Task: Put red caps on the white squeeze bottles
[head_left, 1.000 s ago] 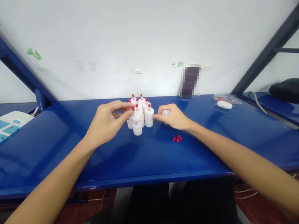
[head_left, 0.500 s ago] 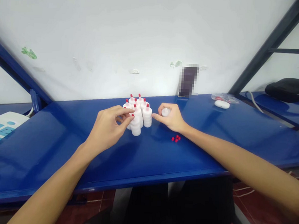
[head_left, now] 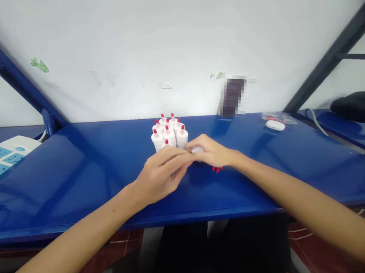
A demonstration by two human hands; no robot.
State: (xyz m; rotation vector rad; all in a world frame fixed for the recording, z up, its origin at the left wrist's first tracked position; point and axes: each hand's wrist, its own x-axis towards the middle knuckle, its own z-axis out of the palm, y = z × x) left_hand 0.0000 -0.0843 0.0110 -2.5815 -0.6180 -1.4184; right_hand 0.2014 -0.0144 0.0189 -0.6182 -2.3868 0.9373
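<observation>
A white squeeze bottle (head_left: 197, 150) is in my right hand (head_left: 214, 151), its fingers wrapped round it; only its pale top shows. My left hand (head_left: 165, 172) reaches across, fingers closed together, the tips meeting my right fingers beside that bottle. What the left fingertips pinch, if anything, is hidden. Just behind the hands several white bottles with red-tipped nozzles (head_left: 169, 134) stand upright in a tight cluster, the front one partly covered by my left hand. Small red caps (head_left: 217, 169) lie on the table, partly hidden below my right hand.
The blue table (head_left: 85, 180) ends at a front edge near my lap. A dark pixelated object (head_left: 232, 97) leans on the wall. At the right are a white case (head_left: 275, 125) and a plastic bag with red bits (head_left: 281, 117); a power strip (head_left: 7, 156) lies at the left.
My left hand has left the front bottle's red tip and moved right to my right hand. The right hand has lowered slightly, bottle still in it, partly covering the red caps.
</observation>
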